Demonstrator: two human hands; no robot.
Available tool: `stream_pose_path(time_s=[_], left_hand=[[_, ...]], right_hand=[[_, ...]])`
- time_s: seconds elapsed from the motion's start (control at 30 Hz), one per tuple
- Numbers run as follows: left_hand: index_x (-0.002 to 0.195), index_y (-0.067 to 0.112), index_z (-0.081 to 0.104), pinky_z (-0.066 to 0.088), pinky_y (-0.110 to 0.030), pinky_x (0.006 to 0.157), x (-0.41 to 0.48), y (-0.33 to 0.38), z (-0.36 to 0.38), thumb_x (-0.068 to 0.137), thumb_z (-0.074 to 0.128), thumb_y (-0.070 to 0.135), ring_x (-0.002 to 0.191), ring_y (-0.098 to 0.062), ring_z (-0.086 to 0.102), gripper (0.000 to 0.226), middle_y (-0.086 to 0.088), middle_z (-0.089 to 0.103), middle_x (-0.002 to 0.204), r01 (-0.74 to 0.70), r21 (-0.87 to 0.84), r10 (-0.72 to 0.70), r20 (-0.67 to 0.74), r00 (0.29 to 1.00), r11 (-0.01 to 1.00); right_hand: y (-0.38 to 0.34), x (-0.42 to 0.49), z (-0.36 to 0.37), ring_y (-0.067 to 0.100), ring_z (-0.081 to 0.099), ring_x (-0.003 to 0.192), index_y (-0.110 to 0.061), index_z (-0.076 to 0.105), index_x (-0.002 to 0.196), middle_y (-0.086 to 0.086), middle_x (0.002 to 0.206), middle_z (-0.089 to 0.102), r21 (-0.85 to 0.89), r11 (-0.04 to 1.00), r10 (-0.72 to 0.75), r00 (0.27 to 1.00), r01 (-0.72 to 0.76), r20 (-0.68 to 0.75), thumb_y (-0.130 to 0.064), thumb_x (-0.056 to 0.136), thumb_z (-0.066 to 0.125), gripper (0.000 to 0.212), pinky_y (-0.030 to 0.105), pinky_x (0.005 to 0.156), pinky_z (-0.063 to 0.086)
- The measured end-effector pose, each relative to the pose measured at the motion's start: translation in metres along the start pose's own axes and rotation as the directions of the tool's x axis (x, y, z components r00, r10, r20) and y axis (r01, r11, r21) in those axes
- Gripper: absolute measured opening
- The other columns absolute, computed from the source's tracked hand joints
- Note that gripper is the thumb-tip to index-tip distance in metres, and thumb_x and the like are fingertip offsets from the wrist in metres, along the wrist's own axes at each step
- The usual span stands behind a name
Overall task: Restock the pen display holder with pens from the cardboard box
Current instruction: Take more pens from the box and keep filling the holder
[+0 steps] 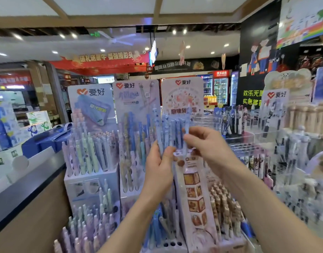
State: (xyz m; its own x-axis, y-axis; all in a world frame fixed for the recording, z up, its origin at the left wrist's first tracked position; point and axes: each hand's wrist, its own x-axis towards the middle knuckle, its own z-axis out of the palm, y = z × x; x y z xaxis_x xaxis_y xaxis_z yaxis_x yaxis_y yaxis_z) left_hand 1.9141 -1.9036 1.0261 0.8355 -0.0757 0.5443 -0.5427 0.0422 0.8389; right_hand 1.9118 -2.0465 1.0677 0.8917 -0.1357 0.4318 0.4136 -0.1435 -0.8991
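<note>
A: Where are your pens (172,133) right now?

B: In your left hand (159,168), a blue bundle gripped low on the barrels, standing nearly upright with the tops fanning up in front of the displays.

A: And your right hand (205,145)?

B: It's closed in a pinch on one pen (187,123) at the bundle's right edge, thumb and fingers on the barrel. That pen also runs vertically, top upward.

A: Which way is the holder (170,244)?

B: Straight below your hands and well apart from them; its empty holes show at the bottom of the view, beside pens already standing there. The blur hides which holes are free further back.

A: So the move?

B: I'd say your right hand is the one to go: keep the pen's long axis upright and lower it tip-first into a hole. No box is in view.
</note>
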Motion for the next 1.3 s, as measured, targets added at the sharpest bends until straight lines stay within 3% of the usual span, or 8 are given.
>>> stream_pose_path(time_s=[0.07,0.13,0.3,0.47,0.63,0.8,0.97,1.3], left_hand=[[0.131,0.028,0.051,0.049,-0.018,0.091,0.003,-0.002,-0.002,0.101,0.050,0.030,0.096,0.013,0.063,0.029,0.023,0.068,0.103,0.020,0.003,-0.020,-0.021,1.000,1.000],[0.133,0.017,0.050,0.055,-0.038,0.092,0.003,-0.004,-0.004,0.101,0.051,0.032,0.096,-0.011,0.071,0.035,0.001,0.074,0.099,0.045,0.019,-0.044,-0.039,0.998,0.999],[0.102,0.018,0.059,0.057,-0.047,0.086,0.004,-0.005,-0.004,0.101,0.051,0.026,0.089,-0.029,0.069,0.011,-0.015,0.069,0.088,0.052,-0.003,-0.053,-0.080,0.995,0.999],[0.119,0.012,0.056,0.051,-0.029,0.084,0.005,-0.006,-0.003,0.101,0.051,0.027,0.093,-0.017,0.070,0.024,-0.017,0.071,0.093,0.092,-0.003,-0.092,-0.074,0.993,0.996],[0.128,0.010,0.053,0.053,-0.041,0.095,0.004,-0.009,-0.002,0.100,0.052,0.028,0.096,-0.021,0.069,0.033,0.007,0.072,0.079,0.107,-0.025,-0.108,-0.072,0.992,0.994],[0.103,0.017,0.060,0.051,-0.009,0.065,0.000,-0.008,-0.002,0.101,0.051,0.021,0.078,-0.005,0.068,0.010,-0.022,0.070,0.096,0.091,-0.050,-0.095,-0.069,0.993,0.995],[0.110,0.012,0.058,0.054,-0.017,0.062,-0.002,-0.006,-0.001,0.102,0.051,0.019,0.071,-0.005,0.070,0.013,0.003,0.070,0.080,0.094,-0.084,-0.099,-0.061,0.993,0.992],[0.098,0.024,0.058,0.057,-0.020,0.065,-0.003,-0.003,-0.001,0.101,0.052,0.020,0.081,-0.019,0.070,0.008,-0.005,0.071,0.087,0.104,-0.095,-0.112,-0.082,0.990,0.990]], right_hand=[[-0.006,0.010,-0.015,0.012,0.064,0.068,-0.013,0.071,0.110,-0.001,0.083,0.072,-0.003,1.000,-0.004,0.999,0.004,-0.034,-0.011,0.094,0.067,0.017,0.029,0.062,0.052],[-0.007,0.021,-0.027,0.019,0.067,0.075,-0.011,0.069,0.114,0.006,0.094,0.073,-0.042,0.999,-0.020,0.998,0.017,-0.056,-0.013,0.094,0.068,0.020,0.037,0.067,0.058],[0.001,0.040,-0.039,0.017,0.072,0.091,-0.017,0.069,0.111,0.000,0.100,0.075,-0.166,0.986,-0.037,0.996,0.023,-0.082,-0.019,0.090,0.073,0.022,0.034,0.079,0.058],[0.014,0.041,-0.037,0.016,0.071,0.091,-0.015,0.072,0.105,-0.001,0.095,0.074,-0.279,0.959,-0.065,0.996,0.043,-0.068,-0.014,0.089,0.072,0.015,0.032,0.081,0.057],[0.017,0.041,-0.040,0.013,0.070,0.088,-0.018,0.072,0.105,-0.004,0.094,0.074,-0.366,0.929,-0.080,0.994,0.050,-0.069,-0.019,0.088,0.074,0.017,0.033,0.080,0.058],[0.023,0.038,-0.036,0.020,0.070,0.079,-0.012,0.072,0.103,0.003,0.090,0.074,-0.440,0.898,-0.029,0.999,0.008,-0.040,-0.018,0.088,0.074,0.017,0.037,0.074,0.060],[0.026,0.030,-0.026,0.005,0.064,0.073,-0.024,0.069,0.080,-0.011,0.077,0.067,-0.569,0.822,-0.061,0.997,0.019,-0.054,-0.020,0.086,0.076,0.010,0.023,0.065,0.050],[0.030,0.026,-0.022,0.010,0.064,0.072,-0.014,0.073,0.077,-0.004,0.073,0.069,-0.654,0.751,0.027,0.994,-0.092,-0.109,-0.030,0.087,0.075,0.019,0.032,0.068,0.051]])
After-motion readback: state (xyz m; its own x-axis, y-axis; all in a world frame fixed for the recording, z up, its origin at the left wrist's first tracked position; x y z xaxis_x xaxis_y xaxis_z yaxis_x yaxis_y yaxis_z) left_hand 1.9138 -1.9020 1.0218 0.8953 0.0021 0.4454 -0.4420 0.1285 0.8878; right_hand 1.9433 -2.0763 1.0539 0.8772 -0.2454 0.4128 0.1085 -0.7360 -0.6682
